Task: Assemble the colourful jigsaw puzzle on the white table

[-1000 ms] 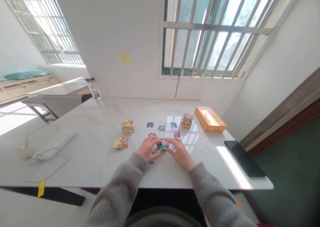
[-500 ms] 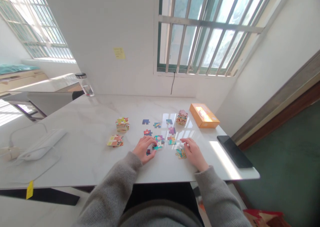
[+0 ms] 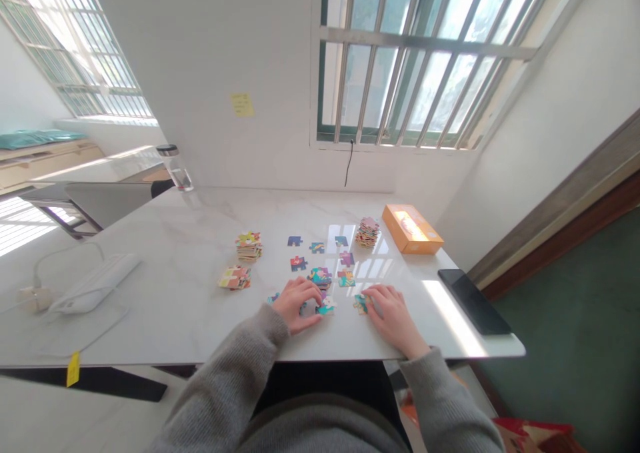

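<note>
Below barred window, table bears puzzle pieces.

The left hand is sitting curved at the left edge of a teal-and-white puzzle piece, its hold not showing clearly. The right hand is resting its fingertips on a yellow-and-teal piece. A low pile is lying between them, farther out. A tall stack is standing near an orange box on the white surface.
</note>
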The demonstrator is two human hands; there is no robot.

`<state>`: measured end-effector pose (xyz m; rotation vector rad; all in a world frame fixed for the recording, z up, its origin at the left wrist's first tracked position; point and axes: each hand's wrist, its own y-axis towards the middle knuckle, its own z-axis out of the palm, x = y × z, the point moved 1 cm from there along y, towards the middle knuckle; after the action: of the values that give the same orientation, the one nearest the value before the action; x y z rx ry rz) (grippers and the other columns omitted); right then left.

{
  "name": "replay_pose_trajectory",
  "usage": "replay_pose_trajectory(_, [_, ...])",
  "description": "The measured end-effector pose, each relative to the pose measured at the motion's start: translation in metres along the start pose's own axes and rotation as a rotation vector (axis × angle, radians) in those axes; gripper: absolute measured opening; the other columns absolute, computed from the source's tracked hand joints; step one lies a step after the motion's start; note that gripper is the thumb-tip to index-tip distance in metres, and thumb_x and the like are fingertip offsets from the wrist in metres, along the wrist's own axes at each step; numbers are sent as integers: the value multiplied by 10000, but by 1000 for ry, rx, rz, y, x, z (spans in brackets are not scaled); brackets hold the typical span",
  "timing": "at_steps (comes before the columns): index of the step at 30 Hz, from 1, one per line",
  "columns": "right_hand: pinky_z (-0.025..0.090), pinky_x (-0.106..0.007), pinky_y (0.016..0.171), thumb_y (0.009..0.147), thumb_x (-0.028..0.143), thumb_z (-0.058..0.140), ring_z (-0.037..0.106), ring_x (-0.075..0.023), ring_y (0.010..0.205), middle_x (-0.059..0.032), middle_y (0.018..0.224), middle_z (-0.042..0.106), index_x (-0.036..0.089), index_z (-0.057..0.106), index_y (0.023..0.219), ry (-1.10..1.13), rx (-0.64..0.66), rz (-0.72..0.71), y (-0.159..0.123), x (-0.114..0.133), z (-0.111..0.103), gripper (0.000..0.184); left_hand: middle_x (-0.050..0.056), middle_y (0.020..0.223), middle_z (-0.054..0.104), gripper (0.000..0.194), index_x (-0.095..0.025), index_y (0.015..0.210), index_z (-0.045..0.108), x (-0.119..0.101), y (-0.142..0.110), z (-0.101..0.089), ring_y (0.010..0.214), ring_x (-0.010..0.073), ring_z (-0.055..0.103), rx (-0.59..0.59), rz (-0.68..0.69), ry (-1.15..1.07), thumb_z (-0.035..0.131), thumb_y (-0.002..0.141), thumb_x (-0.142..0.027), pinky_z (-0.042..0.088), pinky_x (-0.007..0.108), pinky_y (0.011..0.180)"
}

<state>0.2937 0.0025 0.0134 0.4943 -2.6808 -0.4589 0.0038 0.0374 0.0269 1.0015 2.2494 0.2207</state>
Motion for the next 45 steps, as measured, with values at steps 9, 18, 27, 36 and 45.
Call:
replay_pose_trajectory(9, [405, -406, 866, 976, 263, 505, 575, -263, 1034, -75, 1110, 677, 258, 646, 1119, 32, -41, -14, -1, -5, 5, 200, 1, 1013, 703, 155, -256, 882, 637, -5, 1, 7, 1026, 225, 582, 101, 53, 71, 742, 770, -282, 388, 386, 934])
replay_pose_trajectory(18, [404, -422, 888, 986, 245, 500, 566, -262, 1038, -77, 1110, 678, 238, 647, 1128, 79, -48, -7, 0, -4, 4, 204, 58, 1055, 679, 108, -237, 940, 663, 0, -5, -5, 1018, 240, 583, -31, 42, 17, 624, 853, -288, 431, 408, 935])
replay_pose_trajectory(27, [407, -441, 915, 976, 245, 558, 588, -260, 1027, -51, 1053, 721, 268, 678, 1094, 142, -75, -200, 2, 36, 8, 171, 72, 917, 686, 178, -206, 916, 677, 27, -43, -20, 885, 217, 611, -183, -85, 61, 508, 941, -258, 487, 403, 885])
replay_pose_trajectory(36, [437, -458, 914, 876, 281, 734, 559, -288, 1082, -69, 1123, 682, 291, 645, 1168, 151, 91, -203, 15, 70, 22, 305, 54, 1141, 675, 149, -268, 948, 719, 29, -57, -5, 1077, 266, 563, -87, -138, 212, 637, 831, -225, 450, 428, 922])
replay_pose_trajectory(45, [481, -447, 934, 882, 220, 693, 558, -272, 1079, -80, 1121, 638, 272, 647, 1133, 188, 93, -236, 18, 76, 25, 261, 40, 1134, 675, 130, -287, 935, 722, 21, -63, -7, 1043, 247, 564, -26, -115, 169, 628, 865, -232, 435, 408, 914])
